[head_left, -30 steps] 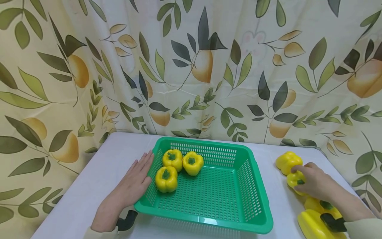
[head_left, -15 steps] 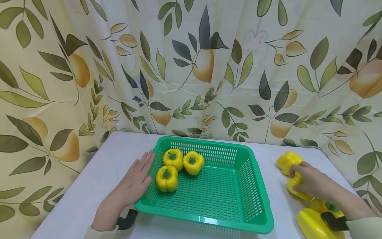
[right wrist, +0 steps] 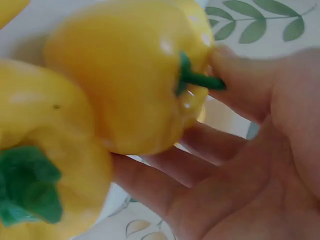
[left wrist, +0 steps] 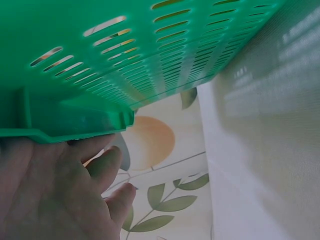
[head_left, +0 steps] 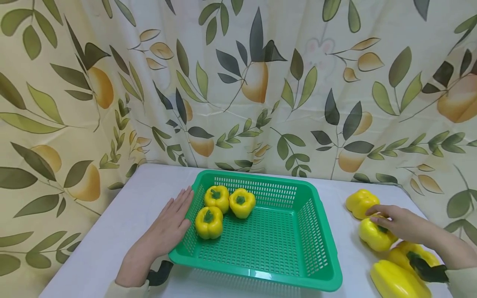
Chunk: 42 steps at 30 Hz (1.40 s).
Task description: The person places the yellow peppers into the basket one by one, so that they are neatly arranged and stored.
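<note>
The person's bare right hand (head_left: 404, 225) lies over the upper far side of a glossy, rounded yellow bell pepper (head_left: 376, 240), and here is the change: half a second ago the fingers covered more of this pepper and hid its green stem (right wrist: 205, 81), while now the stem is seen and more of the yellow body is uncovered. The pepper seems to have turned a little, but I judge that the handling is at an early point, because no clear lifting is visible. In the right wrist view, the thumb is at one side of the stem end and the other fingers at the opposite side; their tips are hidden, so I cannot tell whether they really pinch. The forearm comes from the right, with the back of the hand upward. Near this pepper are a lobed yellow pepper (head_left: 359, 200) farther away, a stemmed yellow pepper (head_left: 400, 251) close to the wrist, and a longer, smooth yellow pepper (head_left: 396, 279) nearest to the viewer, all on the white-covered table (head_left: 108, 248). The left hand (head_left: 169, 225) is as before, its fingers extended against the left rim of the rectangular green plastic basket (head_left: 223, 266), where three upright yellow peppers (head_left: 208, 228) stand grouped at the left.
</note>
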Each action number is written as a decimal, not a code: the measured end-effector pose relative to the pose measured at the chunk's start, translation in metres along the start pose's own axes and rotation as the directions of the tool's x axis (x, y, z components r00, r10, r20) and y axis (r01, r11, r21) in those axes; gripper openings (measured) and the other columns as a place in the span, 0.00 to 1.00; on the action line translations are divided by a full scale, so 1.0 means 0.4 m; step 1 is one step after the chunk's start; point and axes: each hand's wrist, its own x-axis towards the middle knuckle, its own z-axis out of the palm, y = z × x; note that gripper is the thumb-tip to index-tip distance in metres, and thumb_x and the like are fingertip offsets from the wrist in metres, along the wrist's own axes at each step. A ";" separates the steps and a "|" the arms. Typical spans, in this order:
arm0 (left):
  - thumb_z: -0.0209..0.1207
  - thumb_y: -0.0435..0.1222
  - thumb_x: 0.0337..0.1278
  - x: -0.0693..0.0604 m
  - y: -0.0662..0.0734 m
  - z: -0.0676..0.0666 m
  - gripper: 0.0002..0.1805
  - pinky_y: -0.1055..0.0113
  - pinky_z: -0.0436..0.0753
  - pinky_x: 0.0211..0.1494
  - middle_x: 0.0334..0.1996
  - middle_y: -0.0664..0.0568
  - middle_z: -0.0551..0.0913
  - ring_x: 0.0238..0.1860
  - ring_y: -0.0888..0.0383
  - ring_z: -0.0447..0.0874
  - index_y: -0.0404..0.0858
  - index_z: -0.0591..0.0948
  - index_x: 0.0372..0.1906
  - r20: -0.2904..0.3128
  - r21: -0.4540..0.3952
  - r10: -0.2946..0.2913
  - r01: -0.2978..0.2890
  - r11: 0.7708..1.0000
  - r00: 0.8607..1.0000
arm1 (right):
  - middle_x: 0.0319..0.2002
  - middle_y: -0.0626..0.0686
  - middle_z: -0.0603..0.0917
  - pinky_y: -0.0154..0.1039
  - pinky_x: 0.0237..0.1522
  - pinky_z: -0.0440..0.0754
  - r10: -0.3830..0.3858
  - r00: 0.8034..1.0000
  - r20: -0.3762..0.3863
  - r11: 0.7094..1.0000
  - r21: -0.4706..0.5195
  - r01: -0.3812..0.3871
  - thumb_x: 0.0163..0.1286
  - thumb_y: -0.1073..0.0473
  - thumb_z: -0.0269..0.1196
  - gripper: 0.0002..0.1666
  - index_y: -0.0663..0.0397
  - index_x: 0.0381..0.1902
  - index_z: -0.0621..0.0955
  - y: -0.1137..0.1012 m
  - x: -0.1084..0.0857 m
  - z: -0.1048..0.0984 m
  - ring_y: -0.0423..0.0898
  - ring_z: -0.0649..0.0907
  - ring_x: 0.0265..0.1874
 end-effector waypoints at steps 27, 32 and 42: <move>0.43 0.35 0.69 0.000 0.000 0.001 0.35 0.42 0.48 0.80 0.81 0.48 0.45 0.81 0.46 0.44 0.36 0.50 0.79 -0.003 0.026 0.012 -0.012 1.000 1.000 | 0.50 0.76 0.74 0.46 0.31 0.83 0.027 0.991 -0.131 0.975 -0.217 -0.056 0.54 0.50 0.74 0.39 0.65 0.60 0.77 -0.040 0.006 0.036 0.53 0.77 0.36; 0.43 0.35 0.69 0.001 -0.001 0.001 0.35 0.42 0.48 0.80 0.81 0.49 0.45 0.81 0.46 0.44 0.36 0.50 0.79 -0.006 0.046 0.015 -0.015 0.999 1.000 | 0.50 0.74 0.76 0.56 0.37 0.83 -0.007 0.985 -0.174 0.968 -0.247 -0.036 0.52 0.51 0.75 0.37 0.63 0.58 0.78 -0.058 0.002 0.031 0.56 0.78 0.38; 0.42 0.35 0.69 0.000 0.002 -0.002 0.35 0.42 0.48 0.80 0.81 0.49 0.46 0.81 0.46 0.44 0.36 0.50 0.79 -0.003 0.060 0.014 -0.014 0.998 1.000 | 0.49 0.69 0.79 0.57 0.39 0.84 -0.099 0.963 -0.251 0.963 -0.269 0.028 0.52 0.52 0.75 0.36 0.62 0.57 0.80 -0.100 -0.011 0.027 0.52 0.79 0.37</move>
